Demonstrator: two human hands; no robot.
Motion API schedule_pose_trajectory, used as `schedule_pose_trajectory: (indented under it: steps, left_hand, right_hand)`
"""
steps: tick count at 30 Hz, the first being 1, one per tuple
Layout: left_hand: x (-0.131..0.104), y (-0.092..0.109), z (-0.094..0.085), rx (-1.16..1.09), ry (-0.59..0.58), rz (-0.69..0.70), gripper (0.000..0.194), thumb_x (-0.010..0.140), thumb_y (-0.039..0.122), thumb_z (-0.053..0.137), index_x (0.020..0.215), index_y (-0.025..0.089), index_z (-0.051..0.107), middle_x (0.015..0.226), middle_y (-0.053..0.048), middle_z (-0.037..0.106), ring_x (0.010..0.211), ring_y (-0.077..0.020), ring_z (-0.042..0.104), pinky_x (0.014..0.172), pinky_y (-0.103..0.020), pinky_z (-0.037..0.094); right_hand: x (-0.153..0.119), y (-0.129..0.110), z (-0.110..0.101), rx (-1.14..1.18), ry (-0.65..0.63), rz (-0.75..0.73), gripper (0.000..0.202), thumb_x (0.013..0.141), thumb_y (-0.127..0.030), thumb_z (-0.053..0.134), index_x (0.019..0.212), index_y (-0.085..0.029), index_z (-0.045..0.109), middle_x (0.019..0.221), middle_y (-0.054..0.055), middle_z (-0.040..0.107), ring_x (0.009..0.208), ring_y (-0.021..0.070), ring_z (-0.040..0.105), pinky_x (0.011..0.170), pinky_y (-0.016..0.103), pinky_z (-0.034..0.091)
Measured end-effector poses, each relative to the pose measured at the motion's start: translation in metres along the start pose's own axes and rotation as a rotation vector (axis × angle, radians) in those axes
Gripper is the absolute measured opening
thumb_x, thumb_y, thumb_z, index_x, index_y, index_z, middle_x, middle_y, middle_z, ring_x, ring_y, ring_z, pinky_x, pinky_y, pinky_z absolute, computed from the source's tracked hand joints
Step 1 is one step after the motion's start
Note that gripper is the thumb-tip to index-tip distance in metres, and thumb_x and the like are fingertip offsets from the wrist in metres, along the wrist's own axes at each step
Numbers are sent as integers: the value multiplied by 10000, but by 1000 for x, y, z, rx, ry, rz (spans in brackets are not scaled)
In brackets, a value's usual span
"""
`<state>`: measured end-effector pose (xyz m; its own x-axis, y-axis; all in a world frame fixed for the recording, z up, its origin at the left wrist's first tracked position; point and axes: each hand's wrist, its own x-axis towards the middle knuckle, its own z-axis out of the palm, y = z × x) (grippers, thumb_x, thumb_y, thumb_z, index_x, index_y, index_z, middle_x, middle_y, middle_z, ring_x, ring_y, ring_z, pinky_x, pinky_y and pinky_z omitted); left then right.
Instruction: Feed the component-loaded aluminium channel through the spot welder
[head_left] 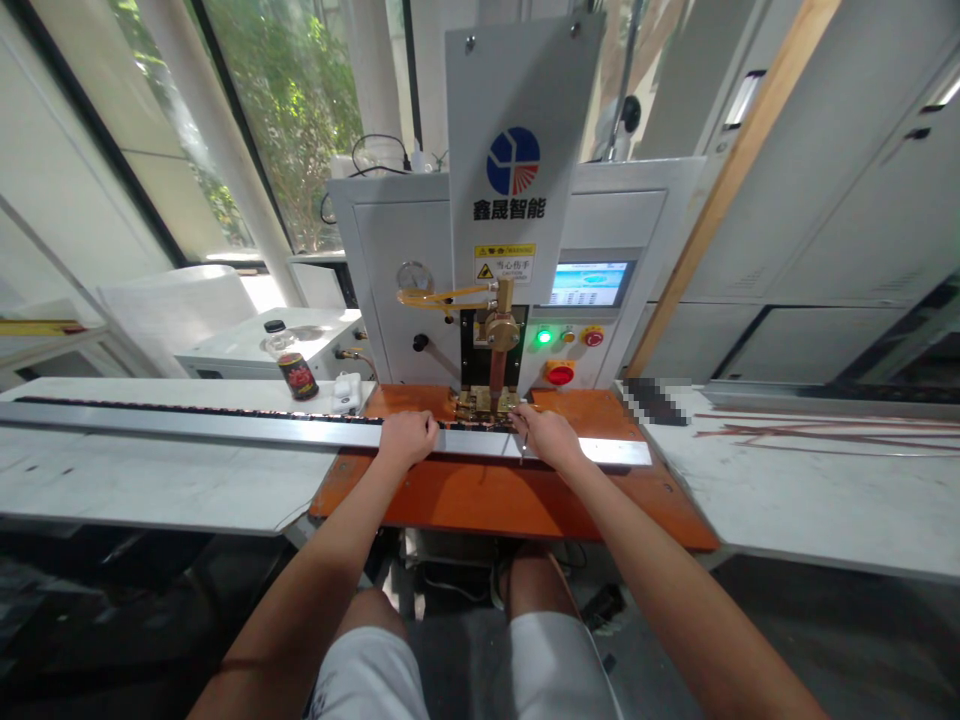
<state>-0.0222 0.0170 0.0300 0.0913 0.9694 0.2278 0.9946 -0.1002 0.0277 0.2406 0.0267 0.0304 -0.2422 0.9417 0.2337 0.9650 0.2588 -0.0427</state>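
— Across the flat orange board (480, 500), where does the long, straight, silver metal bar (480, 442) lie?
— Roughly along the front edge, set back from it. Right end just short of the right edge; remainder runs past the left edge, over the white tabletop (187, 485).
— Hands?
— Left hand (409, 436): curled onto the bar; cannot tell whether it grips or only presses. Right hand (551, 437): fingers bent towards the thumb, near the foot of the upright copper-coloured rod (497, 372); whether anything is pinched, cannot tell.
— Handling estimate?
— Probably stiff, light for its length, slippery on the smooth face. The dark, copper-flecked strip (225, 412) along its far edge seems the delicate part.
— Best hold?
— By the near long edge, hands well apart, fingers clear of the rod.
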Motion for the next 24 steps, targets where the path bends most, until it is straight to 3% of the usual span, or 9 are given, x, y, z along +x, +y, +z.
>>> schedule_pose_trajectory:
  steps: [14,24]
  left_hand:
    - [1,0,-3,2,-35,-5,482,912,381,275,927,176,711,938,-145,716,890,-310,645,771,-405,447]
    - [-1,1,3,2,3,15,470,917,375,274,919,186,704,924,-135,710,894,-313,643,789,-412,446]
  right_hand:
    - [1,0,-1,6,-17,-15,435,1002,-473,283,1137,-246,628,912,101,732,828,234,686,697,278,422]
    - [-2,2,-2,0,-28,-23,414,1002,-464,305,1150,-246,624,894,96,739,834,232,694,686,273,422]
